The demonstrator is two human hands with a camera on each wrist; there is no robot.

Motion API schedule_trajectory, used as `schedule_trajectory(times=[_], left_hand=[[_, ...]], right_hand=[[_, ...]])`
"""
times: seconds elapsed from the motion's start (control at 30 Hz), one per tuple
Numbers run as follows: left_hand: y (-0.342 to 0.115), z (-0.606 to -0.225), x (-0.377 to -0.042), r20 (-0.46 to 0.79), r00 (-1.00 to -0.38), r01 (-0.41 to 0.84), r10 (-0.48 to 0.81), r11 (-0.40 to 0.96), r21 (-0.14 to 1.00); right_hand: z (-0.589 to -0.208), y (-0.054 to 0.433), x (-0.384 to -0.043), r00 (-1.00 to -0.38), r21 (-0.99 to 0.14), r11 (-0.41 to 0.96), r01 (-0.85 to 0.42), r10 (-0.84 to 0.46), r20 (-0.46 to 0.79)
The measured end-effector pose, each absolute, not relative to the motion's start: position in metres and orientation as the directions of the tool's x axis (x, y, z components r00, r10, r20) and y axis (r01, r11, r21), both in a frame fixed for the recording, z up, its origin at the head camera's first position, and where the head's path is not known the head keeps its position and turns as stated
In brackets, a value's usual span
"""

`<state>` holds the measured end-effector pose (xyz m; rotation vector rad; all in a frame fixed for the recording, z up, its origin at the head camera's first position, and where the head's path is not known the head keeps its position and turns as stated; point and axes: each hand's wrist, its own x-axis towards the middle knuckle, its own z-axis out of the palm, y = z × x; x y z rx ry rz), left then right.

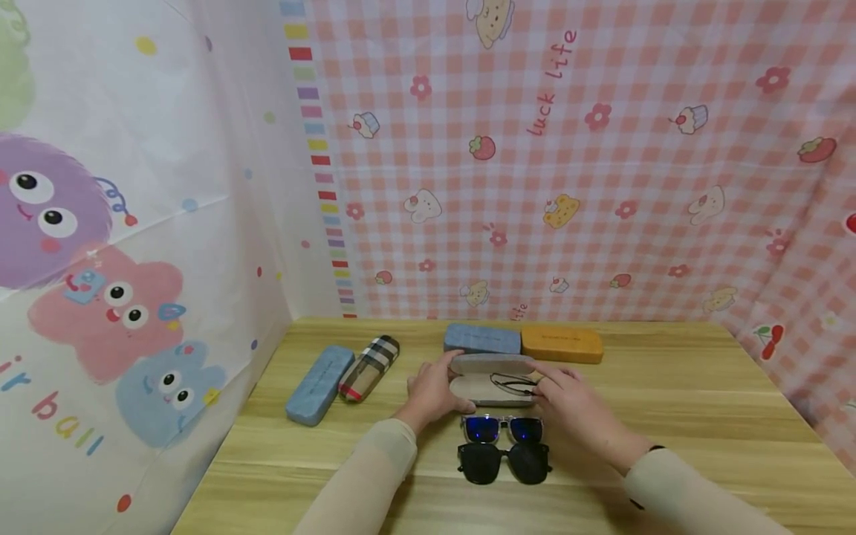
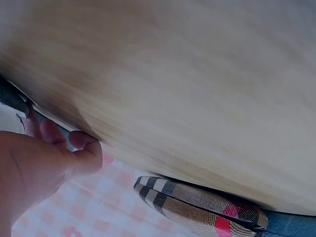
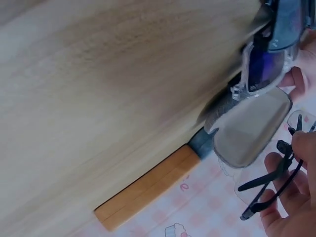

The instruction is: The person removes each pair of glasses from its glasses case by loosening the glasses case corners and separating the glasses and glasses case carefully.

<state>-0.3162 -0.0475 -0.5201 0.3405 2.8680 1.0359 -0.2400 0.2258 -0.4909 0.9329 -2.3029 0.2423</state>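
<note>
Both forearms reaching forward, left hand (image 1: 433,388) fingers curled, right hand (image 1: 574,406) pinching

Table: I see a light wooden table (image 1: 669,416).
Centre: open grey case (image 1: 491,379).
12 o'clock: blue-grey case (image 1: 481,339), touching an orange case (image 1: 562,345).
9 o'clock: light blue case (image 1: 319,384) beside a plaid case (image 1: 369,368).
6 o'clock: blue-lensed sunglasses (image 1: 502,429), then black sunglasses (image 1: 504,461).
</note>
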Motion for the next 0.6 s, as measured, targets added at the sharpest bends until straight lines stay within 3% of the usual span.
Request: schedule_trajectory(times=[0.3,0.6], left_hand=[[-0.048,-0.520,-0.315,0.008,-0.974,0.179,0.228,0.744,0.644],[-0.047,-0.520,-0.316,0.005,-0.973,0.181,0.230,0.750,0.637]], right_hand=[[-0.479,0.224,-0.209,-0.617,-0.071,0.707,-0.703,-0.558,0.554],[-0.481,0.202,-0.174,-0.610,-0.189,0.587,-0.787,-0.698,0.375]])
